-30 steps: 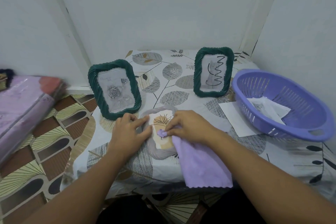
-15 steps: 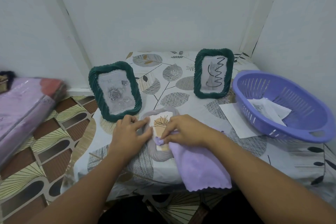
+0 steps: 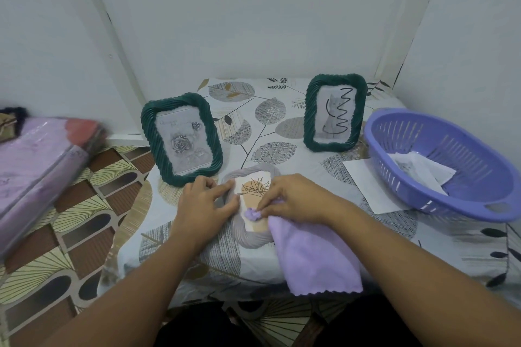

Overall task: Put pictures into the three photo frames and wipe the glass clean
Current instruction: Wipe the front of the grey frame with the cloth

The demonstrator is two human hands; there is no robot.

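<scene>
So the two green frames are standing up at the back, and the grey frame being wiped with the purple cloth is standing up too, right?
Not quite. The two green frames do stand upright at the back, but the grey frame lies flat on the table. The head view shows the left hand steadying its edge while the right hand presses the purple cloth onto its glass.

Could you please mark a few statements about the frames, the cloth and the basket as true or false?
1. Two green frames stand upright on the table. True.
2. The grey frame stands upright too. False: it lies flat.
3. The right hand presses a purple cloth on the grey frame's glass. True.
4. The left hand is lifted clear of the grey frame. False: it rests on its left edge.
5. The purple basket holds paper. True.
</scene>
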